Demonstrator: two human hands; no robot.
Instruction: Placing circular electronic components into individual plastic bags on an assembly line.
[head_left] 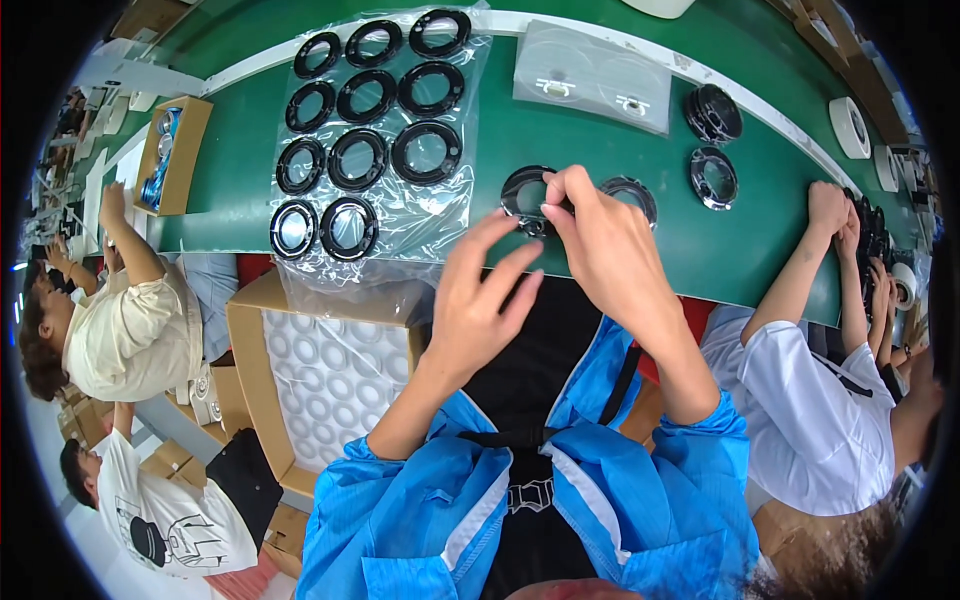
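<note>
Right hand (600,240) pinched on black ring (525,195) just right of plastic sheet (440,215), left hand (480,300) released below; seemingly mid-inspection, steady two-handed turning judged needed next.

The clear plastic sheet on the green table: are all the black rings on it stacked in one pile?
No. The black rings lie singly in rows across the clear plastic sheet.

clear plastic sheet (440,205): lay on the green table's (230,150) left half, crinkled, under black rings.
clear bag (592,75): lay near the table's far edge, flat, transparent.
open cardboard box (250,340): stood below the table's near edge, brown, with a white tray.
small cardboard box (188,150): sat at the table's left end, brown.
</note>
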